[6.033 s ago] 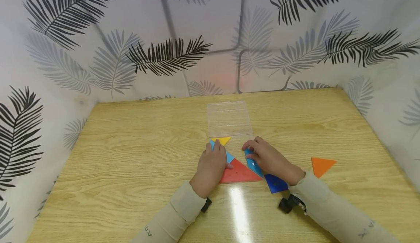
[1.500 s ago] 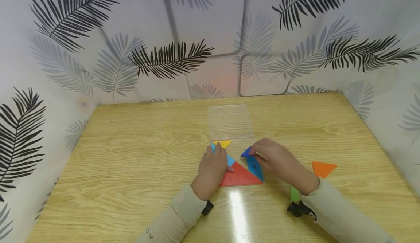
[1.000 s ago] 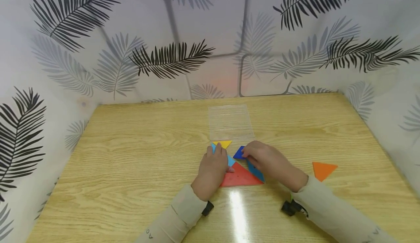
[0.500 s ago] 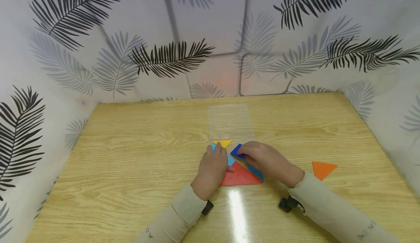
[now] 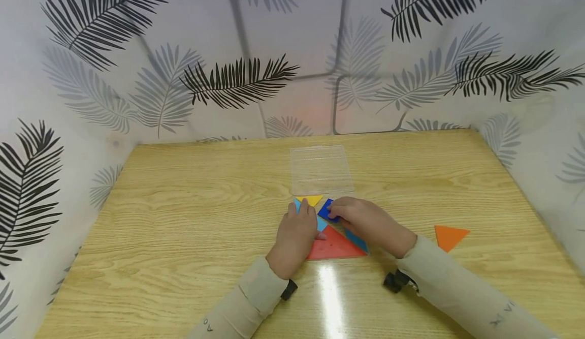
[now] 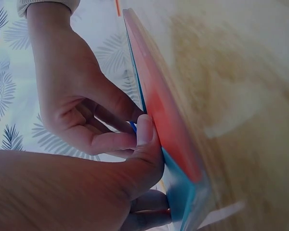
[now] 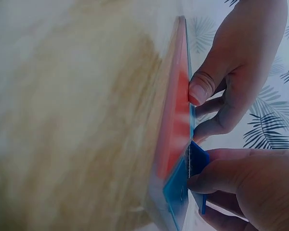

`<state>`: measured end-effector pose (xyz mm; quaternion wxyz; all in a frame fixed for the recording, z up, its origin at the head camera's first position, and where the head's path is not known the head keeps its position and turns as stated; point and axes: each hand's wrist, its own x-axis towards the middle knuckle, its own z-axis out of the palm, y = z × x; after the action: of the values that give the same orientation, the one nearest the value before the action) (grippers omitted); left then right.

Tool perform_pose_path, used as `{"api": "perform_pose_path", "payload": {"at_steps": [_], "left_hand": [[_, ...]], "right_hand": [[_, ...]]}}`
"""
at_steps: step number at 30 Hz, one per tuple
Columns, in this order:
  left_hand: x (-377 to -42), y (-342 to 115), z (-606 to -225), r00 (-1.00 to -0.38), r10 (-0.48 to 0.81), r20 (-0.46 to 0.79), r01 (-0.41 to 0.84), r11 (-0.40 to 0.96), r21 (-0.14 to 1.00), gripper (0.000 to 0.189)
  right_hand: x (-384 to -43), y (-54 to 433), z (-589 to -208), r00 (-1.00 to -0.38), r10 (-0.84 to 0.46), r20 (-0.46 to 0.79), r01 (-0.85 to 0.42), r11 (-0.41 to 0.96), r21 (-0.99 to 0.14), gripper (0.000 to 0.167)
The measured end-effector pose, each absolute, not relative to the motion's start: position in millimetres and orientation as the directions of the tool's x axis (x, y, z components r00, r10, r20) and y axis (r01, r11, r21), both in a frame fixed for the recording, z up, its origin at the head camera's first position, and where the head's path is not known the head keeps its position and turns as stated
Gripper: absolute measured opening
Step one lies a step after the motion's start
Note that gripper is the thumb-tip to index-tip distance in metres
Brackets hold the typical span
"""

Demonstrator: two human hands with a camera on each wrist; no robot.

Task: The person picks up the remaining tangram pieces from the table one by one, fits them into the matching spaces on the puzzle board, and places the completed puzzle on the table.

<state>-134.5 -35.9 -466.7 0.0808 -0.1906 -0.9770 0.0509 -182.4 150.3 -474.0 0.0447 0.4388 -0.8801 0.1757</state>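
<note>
In the head view my left hand [image 5: 294,235] rests on a light blue tangram piece [image 5: 321,223] and the red triangle [image 5: 335,245], thumb at the red edge. My right hand [image 5: 372,224] pinches a dark blue tangram piece [image 5: 323,211] between thumb and fingers, just above the light blue one. The right wrist view shows that dark blue piece [image 7: 198,161] tilted on edge, close to a mid-blue piece [image 7: 176,192]. Part of the mid-blue piece [image 5: 356,241] is hidden under my right hand. A yellow triangle [image 5: 310,199] lies beyond my left fingertips.
Behind the pieces a clear plastic tray [image 5: 322,171] lies on the wooden table [image 5: 192,212]. An orange triangle [image 5: 450,237] sits off to the right, beyond my right forearm. A leaf-patterned cloth [image 5: 292,100] rises at the table's back edge.
Earlier my right hand was at the mid-blue piece; since then it has taken the dark blue piece and moved it left toward the light blue one. My left hand stays in place.
</note>
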Motion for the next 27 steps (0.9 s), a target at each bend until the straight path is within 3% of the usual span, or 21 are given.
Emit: {"api": "perform_pose_path", "payload": {"at_steps": [18,27], "left_hand": [[-135.8,-35.4,-468.9,-0.920,0.374,0.115,0.363,0.926,-0.105,0.067],[-135.1,-35.7,-468.3,-0.915,0.379,0.139,0.364,0.924,-0.120,0.067]], "right_hand": [[-189.1,136.1,-471.4,-0.620,-0.765,0.178,-0.782,0.580,-0.228,0.007],[-190.6,133.1,-469.0,-0.625,-0.762,0.169,-0.773,0.573,-0.273,0.007]]}}
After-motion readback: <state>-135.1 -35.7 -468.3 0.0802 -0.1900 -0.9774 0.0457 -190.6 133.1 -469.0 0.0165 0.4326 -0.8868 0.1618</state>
